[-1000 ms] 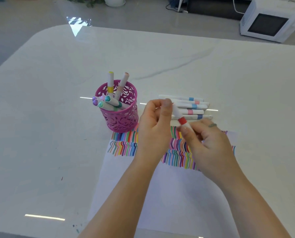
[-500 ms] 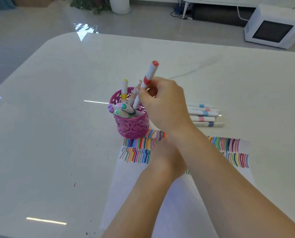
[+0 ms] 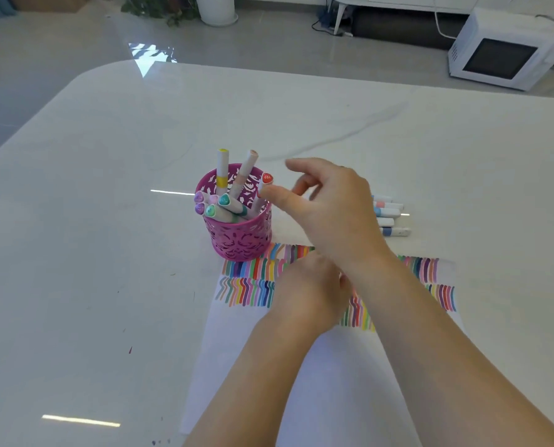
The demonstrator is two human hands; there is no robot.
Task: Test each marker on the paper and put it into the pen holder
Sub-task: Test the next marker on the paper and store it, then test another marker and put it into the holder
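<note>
One red marker [image 3: 267,179] leans just left of the right grip [image 3: 327,208] (fingers apart, empty); a bump could tip the holder [image 3: 240,237]. Can't tell how the left grip [image 3: 311,285] is.

A magenta pen holder [image 3: 237,240], pierced with a lacy cut-out pattern, is pictured on a glossy white table [image 3: 108,221] veined faintly in grey. The white-barrelled markers [image 3: 222,169] in it are marked in yellow, peach, purple and teal, and a red-orange cap [image 3: 267,178] is seen at the rim. The white paper [image 3: 317,398] is striped with two rows of many-coloured strokes, straight above and wavy below. The loose markers [image 3: 388,214] are banded in blue and pink. A white microwave [image 3: 501,53] with a dark window is seen behind.
</note>
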